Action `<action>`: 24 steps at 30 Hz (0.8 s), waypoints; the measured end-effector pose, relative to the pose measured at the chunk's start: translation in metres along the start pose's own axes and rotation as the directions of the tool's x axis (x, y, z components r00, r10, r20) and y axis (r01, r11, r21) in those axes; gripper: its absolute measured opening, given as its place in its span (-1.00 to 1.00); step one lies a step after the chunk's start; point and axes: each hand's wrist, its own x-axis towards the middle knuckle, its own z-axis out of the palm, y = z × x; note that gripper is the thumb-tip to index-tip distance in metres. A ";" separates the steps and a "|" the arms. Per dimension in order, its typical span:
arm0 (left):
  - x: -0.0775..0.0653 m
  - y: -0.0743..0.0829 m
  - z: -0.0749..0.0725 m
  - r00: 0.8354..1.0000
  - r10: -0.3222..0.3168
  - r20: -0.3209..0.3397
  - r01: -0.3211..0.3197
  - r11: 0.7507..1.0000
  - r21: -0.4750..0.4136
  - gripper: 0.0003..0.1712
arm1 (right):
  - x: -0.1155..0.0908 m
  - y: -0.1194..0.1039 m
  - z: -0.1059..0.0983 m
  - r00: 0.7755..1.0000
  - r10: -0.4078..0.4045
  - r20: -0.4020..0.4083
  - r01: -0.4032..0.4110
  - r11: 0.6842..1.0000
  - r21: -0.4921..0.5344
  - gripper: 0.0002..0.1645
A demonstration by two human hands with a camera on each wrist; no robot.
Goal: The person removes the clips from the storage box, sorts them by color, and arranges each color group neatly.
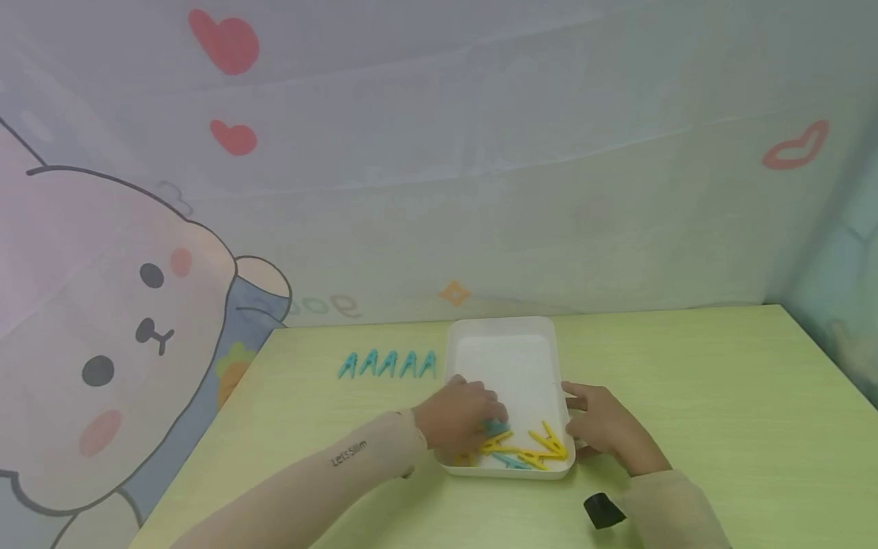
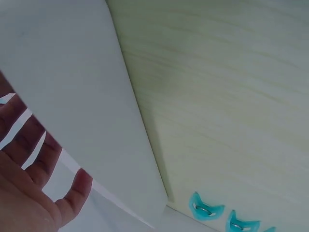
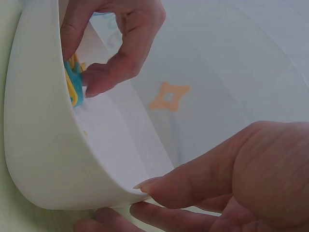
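Note:
A white tray (image 1: 507, 366) lies on the table, with several yellow clothespins (image 1: 549, 442) and a blue clothespin (image 1: 511, 461) near its front end. Reaching over the tray's left side, my left hand (image 1: 458, 415) pinches another blue clothespin (image 3: 75, 87) between thumb and finger, against yellow ones. At the tray's right side, my right hand (image 1: 604, 423) grips the rim, thumb on top and fingers along the outer wall. In the left wrist view, the tray wall (image 2: 96, 121) hides the fingertips of the left hand.
Several blue clothespins (image 1: 387, 364) stand in a row left of the tray. A pale green table (image 1: 706, 396) stretches to both sides. Behind it hangs a printed cloth (image 1: 521, 191). Beside the right sleeve is a small black object (image 1: 604, 511).

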 end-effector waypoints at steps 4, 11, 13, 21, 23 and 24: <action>0.000 0.002 -0.004 0.998 -0.053 -0.032 0.051 0.997 -0.059 -0.69 | -0.001 -0.001 0.001 1.000 -0.001 0.001 0.001 1.000 -0.002 -0.08; -0.006 -0.009 -0.023 0.971 -0.065 -0.229 0.010 0.972 -0.233 -0.61 | 0.000 -0.003 0.001 1.000 0.006 -0.004 -0.006 1.000 -0.017 -0.09; -0.010 -0.015 -0.028 0.951 -0.077 -0.301 -0.002 0.967 -0.256 -0.62 | 0.000 -0.002 0.001 1.000 0.005 -0.003 -0.005 1.000 -0.017 -0.09; -0.031 -0.049 -0.043 0.779 -0.243 -0.578 0.028 0.935 -0.355 -0.66 | 0.002 0.001 0.000 1.000 0.005 0.000 -0.005 1.000 -0.007 -0.09; -0.037 -0.061 -0.045 0.729 -0.293 -0.618 0.036 0.919 -0.393 -0.66 | 0.002 0.001 0.000 1.000 0.006 0.000 -0.006 1.000 -0.006 -0.09; -0.040 -0.067 -0.046 0.706 -0.320 -0.631 0.044 0.910 -0.413 -0.65 | 0.002 0.002 0.000 1.000 0.006 0.002 -0.006 1.000 -0.006 -0.09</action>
